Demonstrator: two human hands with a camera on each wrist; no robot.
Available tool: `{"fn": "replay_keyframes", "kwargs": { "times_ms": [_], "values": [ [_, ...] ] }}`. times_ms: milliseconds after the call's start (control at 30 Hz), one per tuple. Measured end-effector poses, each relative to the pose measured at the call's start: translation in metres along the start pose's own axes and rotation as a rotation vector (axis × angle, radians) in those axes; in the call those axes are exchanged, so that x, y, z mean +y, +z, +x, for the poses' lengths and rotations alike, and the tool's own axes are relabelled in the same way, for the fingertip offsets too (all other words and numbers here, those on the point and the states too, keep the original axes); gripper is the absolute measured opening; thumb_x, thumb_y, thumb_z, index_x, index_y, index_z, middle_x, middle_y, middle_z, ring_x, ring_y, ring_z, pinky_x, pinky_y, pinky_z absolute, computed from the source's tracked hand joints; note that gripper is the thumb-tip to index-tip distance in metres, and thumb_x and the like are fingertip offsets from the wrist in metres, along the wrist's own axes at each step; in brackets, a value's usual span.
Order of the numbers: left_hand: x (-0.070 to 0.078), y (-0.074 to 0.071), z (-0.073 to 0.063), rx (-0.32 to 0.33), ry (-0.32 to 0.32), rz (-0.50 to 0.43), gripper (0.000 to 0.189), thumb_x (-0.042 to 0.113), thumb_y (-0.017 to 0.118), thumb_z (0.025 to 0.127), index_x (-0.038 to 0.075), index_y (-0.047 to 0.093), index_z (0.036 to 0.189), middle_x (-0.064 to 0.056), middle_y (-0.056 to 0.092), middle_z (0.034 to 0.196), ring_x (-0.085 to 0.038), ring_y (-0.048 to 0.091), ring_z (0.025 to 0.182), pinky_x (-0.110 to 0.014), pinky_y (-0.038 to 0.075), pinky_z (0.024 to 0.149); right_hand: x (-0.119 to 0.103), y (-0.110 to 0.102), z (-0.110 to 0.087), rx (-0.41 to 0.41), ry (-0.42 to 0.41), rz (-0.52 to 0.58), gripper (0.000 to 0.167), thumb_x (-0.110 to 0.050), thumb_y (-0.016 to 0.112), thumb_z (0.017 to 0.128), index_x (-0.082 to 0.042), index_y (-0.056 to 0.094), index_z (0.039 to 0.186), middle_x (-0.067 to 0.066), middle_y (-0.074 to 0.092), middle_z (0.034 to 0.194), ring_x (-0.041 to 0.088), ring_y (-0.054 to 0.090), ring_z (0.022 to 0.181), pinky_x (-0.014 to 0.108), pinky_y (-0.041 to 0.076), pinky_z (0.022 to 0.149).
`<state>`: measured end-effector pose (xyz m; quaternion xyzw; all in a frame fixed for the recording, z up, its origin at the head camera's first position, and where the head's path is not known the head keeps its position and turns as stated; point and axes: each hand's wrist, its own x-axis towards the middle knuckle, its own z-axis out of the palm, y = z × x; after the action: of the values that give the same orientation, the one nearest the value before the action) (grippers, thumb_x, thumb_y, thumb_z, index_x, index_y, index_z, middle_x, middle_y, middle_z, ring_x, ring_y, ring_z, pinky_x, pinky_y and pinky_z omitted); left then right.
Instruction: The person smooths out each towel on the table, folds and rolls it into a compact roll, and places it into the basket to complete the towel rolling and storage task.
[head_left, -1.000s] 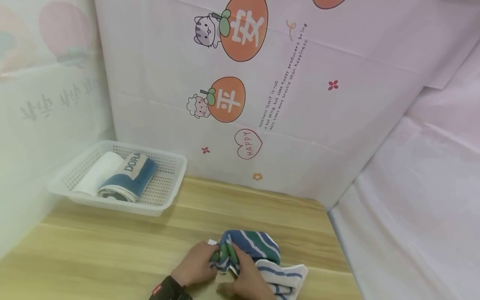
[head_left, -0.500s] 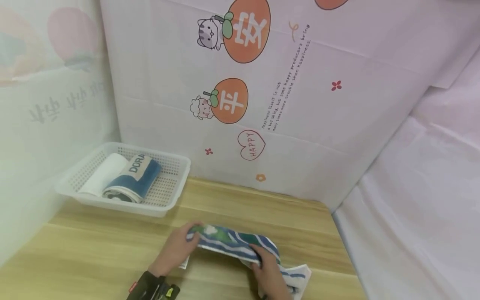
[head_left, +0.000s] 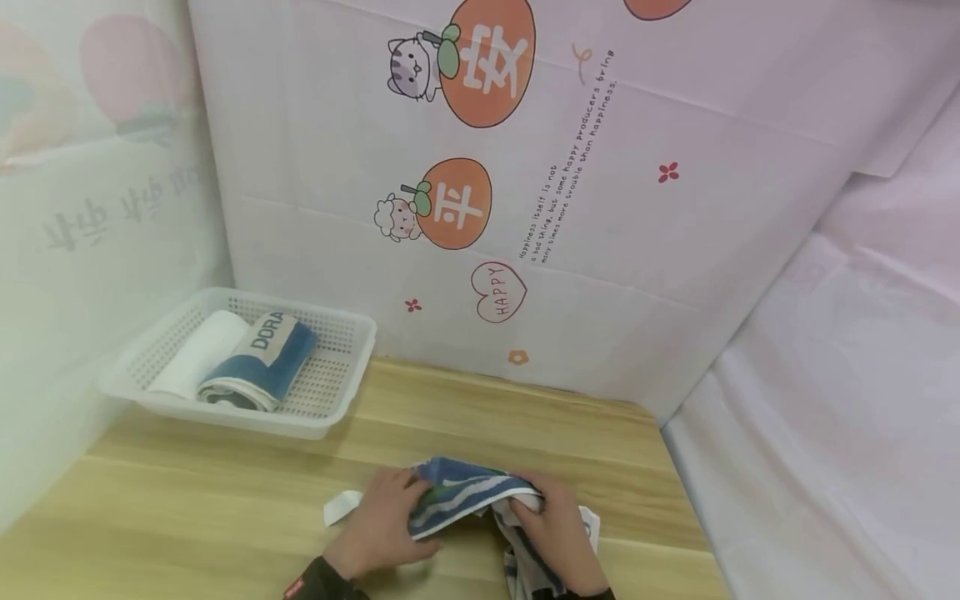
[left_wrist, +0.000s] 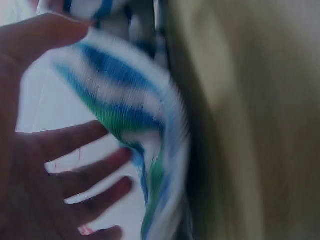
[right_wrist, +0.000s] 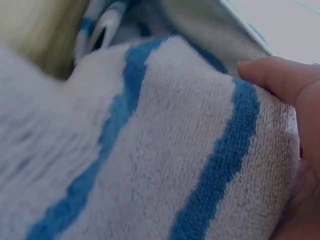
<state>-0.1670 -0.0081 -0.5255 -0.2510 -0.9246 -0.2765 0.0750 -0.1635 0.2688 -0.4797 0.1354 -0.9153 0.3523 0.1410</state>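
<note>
A striped towel [head_left: 468, 492] in blue, white and green arches between both hands over the wooden table, in the head view. At its left end is my left hand [head_left: 381, 523]; the left wrist view shows that hand's fingers [left_wrist: 95, 167] spread apart beside the cloth, with the thumb at its edge. My right hand [head_left: 561, 527] grips the towel's right part, thumb on the white, blue-striped side [right_wrist: 165, 140] in the right wrist view. Folds hang below the right hand. White pieces of cloth show past both hands.
A white plastic basket [head_left: 341, 400] stands at the back left of the table [head_left: 187, 492]. Inside lie a rolled white towel [head_left: 201, 354] and a rolled blue towel [head_left: 281, 362] with lettering. Printed white sheeting [head_left: 615, 333] rises behind the table and at both sides.
The hands first bunch the towel close together, then spread it out leftward. Now the left hand has come back right, its fingers loosened, and the right hand has lifted the towel's right part.
</note>
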Motion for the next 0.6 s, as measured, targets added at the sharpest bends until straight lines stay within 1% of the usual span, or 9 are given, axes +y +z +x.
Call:
{"fn": "replay_keyframes", "kwargs": {
  "times_ms": [67, 133, 167, 267, 333, 400, 467, 533, 600],
  "values": [
    [0.004, 0.006, -0.003, -0.069, 0.016, 0.048, 0.076, 0.053, 0.082, 0.074, 0.005, 0.065, 0.129, -0.015, 0.064, 0.129, -0.036, 0.056, 0.123, -0.06, 0.037, 0.113, -0.001, 0.0, 0.001, -0.018, 0.017, 0.022, 0.031, -0.009, 0.083, 0.083, -0.017, 0.076, 0.112, -0.008, 0.074, 0.11, 0.009, 0.069, 0.101, 0.031, 0.058, 0.086],
    [0.005, 0.01, -0.004, -0.073, 0.034, 0.096, 0.066, 0.041, 0.082, 0.076, 0.004, 0.065, 0.128, -0.015, 0.064, 0.128, -0.037, 0.057, 0.123, -0.062, 0.037, 0.113, 0.002, -0.001, 0.001, -0.049, 0.026, 0.023, 0.031, -0.014, 0.082, 0.084, -0.016, 0.075, 0.114, -0.006, 0.074, 0.112, 0.01, 0.069, 0.101, 0.031, 0.058, 0.086],
    [0.005, 0.012, -0.004, -0.054, 0.045, 0.118, 0.06, 0.035, 0.082, 0.077, 0.004, 0.066, 0.126, -0.014, 0.065, 0.125, -0.036, 0.059, 0.12, -0.061, 0.039, 0.111, 0.005, -0.002, 0.001, -0.064, 0.034, 0.018, 0.033, -0.016, 0.083, 0.084, -0.015, 0.075, 0.116, -0.004, 0.074, 0.114, 0.012, 0.069, 0.103, 0.033, 0.058, 0.088],
    [0.002, 0.014, -0.003, 0.043, 0.087, 0.185, 0.041, 0.016, 0.078, 0.079, 0.006, 0.069, 0.118, -0.01, 0.069, 0.116, -0.031, 0.064, 0.11, -0.056, 0.047, 0.104, 0.018, -0.008, -0.001, -0.126, 0.083, -0.008, 0.038, -0.027, 0.085, 0.082, -0.014, 0.075, 0.115, 0.001, 0.073, 0.117, 0.016, 0.068, 0.105, 0.036, 0.056, 0.09],
    [-0.001, 0.013, 0.0, 0.091, 0.102, 0.206, 0.032, 0.01, 0.075, 0.08, 0.008, 0.071, 0.112, -0.007, 0.07, 0.11, -0.027, 0.067, 0.103, -0.049, 0.054, 0.096, 0.03, -0.014, -0.004, -0.175, 0.129, -0.031, 0.043, -0.035, 0.086, 0.08, -0.014, 0.074, 0.116, 0.002, 0.072, 0.118, 0.017, 0.066, 0.107, 0.036, 0.054, 0.091],
    [-0.005, 0.007, 0.002, 0.109, 0.092, 0.192, 0.028, 0.006, 0.072, 0.082, 0.009, 0.071, 0.11, -0.006, 0.072, 0.105, -0.025, 0.069, 0.096, -0.044, 0.057, 0.088, 0.043, -0.022, -0.009, -0.231, 0.17, -0.026, 0.043, -0.04, 0.087, 0.079, -0.016, 0.074, 0.112, -0.001, 0.072, 0.113, 0.013, 0.065, 0.101, 0.032, 0.053, 0.086],
    [-0.009, -0.001, 0.005, 0.112, 0.065, 0.142, 0.028, 0.0, 0.07, 0.082, 0.009, 0.071, 0.109, -0.006, 0.073, 0.102, -0.024, 0.069, 0.091, -0.042, 0.059, 0.081, 0.056, -0.031, -0.016, -0.27, 0.196, -0.01, 0.036, -0.04, 0.085, 0.08, -0.015, 0.074, 0.104, -0.004, 0.072, 0.102, 0.008, 0.062, 0.09, 0.027, 0.052, 0.078],
    [-0.013, -0.013, 0.011, 0.097, 0.023, 0.072, 0.032, -0.006, 0.068, 0.08, 0.009, 0.07, 0.109, -0.007, 0.073, 0.102, -0.024, 0.07, 0.091, -0.042, 0.059, 0.079, 0.069, -0.04, -0.022, -0.281, 0.183, 0.005, 0.025, -0.034, 0.085, 0.082, -0.015, 0.074, 0.095, -0.006, 0.07, 0.091, 0.003, 0.059, 0.08, 0.024, 0.049, 0.069],
    [-0.019, -0.025, 0.02, 0.088, 0.001, 0.025, 0.036, -0.012, 0.067, 0.077, 0.008, 0.069, 0.107, -0.008, 0.073, 0.1, -0.025, 0.069, 0.09, -0.043, 0.059, 0.079, 0.08, -0.047, -0.025, -0.267, 0.136, 0.003, 0.015, -0.024, 0.083, 0.084, -0.014, 0.073, 0.089, -0.006, 0.069, 0.084, 0.0, 0.056, 0.073, 0.023, 0.048, 0.064]
  ]
}}
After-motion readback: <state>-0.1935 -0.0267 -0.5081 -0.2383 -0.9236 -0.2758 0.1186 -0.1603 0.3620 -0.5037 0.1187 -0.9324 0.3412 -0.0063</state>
